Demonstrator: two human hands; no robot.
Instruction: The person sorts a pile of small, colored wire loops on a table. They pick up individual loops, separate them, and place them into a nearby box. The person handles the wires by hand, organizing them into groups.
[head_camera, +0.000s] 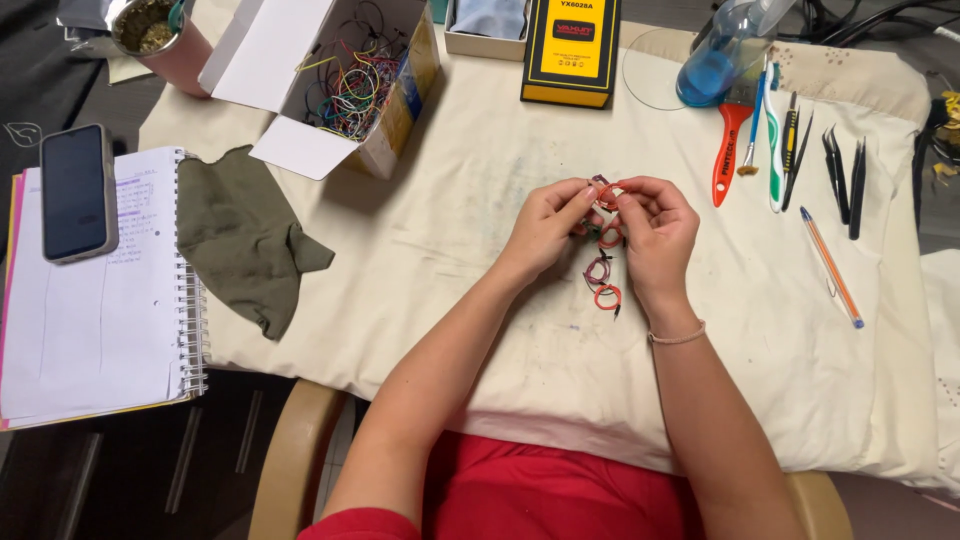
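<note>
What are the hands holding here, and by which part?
Both hands, left hand and right hand, pinch the top end of a coiled bundle of red and purple wires; its loops hang below.

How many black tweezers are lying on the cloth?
3: one beside the toothbrush, two more further right, near the cloth's edge. Others may be hidden.

Coiled jumper wires pinched between two hands
A small bundle of thin wires (605, 262), red and purple, wound into several little loops, hangs just right of the frame's centre over the cream cloth; its top end is pinched between the fingertips of the left hand (548, 225) and right hand (655, 225), the loops dangle downward, and the lowest red loop ends in a short dark pin
</note>
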